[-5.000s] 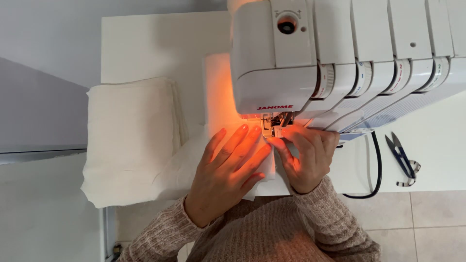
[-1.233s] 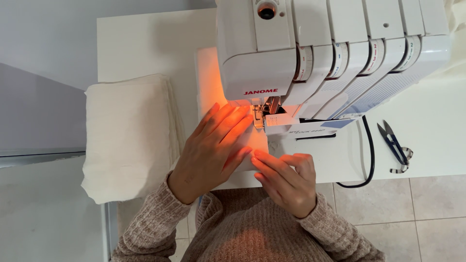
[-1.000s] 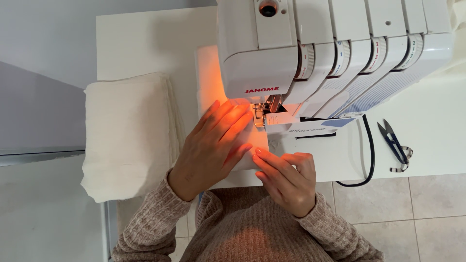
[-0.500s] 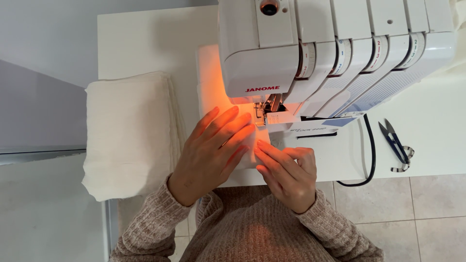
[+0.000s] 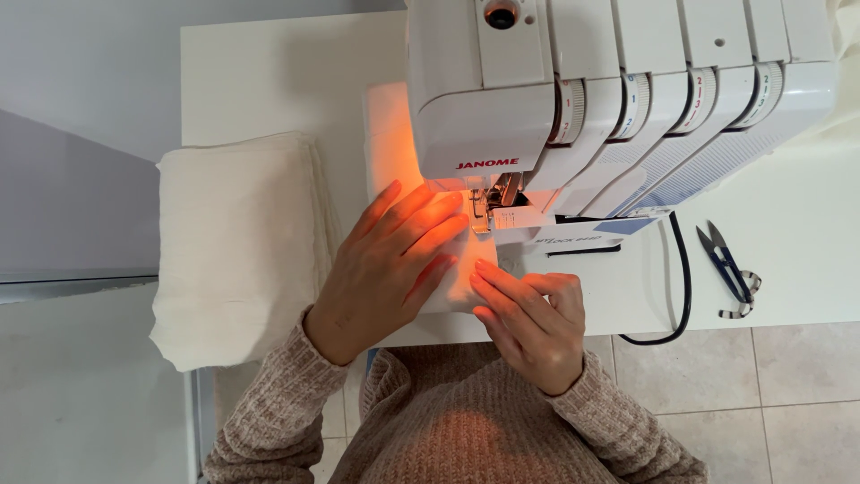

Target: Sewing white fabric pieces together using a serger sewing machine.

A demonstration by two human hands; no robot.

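At the left edge of the white surface (image 5: 269,81) lies a folded stack of cream cloth (image 5: 237,246), its near end hanging over the front edge. Just right of it, the left hand (image 5: 385,264) rests flat, palm down, on a small piece of cream fabric (image 5: 452,282), fingers spread and pointing toward the needle; its grip is open, pressing rather than clasping. The fabric piece lies at the front edge of the surface, running under the metal presser foot (image 5: 481,208) and out behind it, where the machine's lamp lights it orange. The right hand (image 5: 533,318) sits just right of the left, over the front edge, with its fingertips (image 5: 484,285) touching the near right corner of the fabric; the fingers are curled, but whether they pinch the cloth or only press it cannot be told. Above both hands stands the white sewing machine (image 5: 618,90), filling the far right part of the surface. A black cable (image 5: 683,278) loops down from it to the front edge. Well to the right, near the right edge, lies a pair of small dark thread snips (image 5: 727,269).
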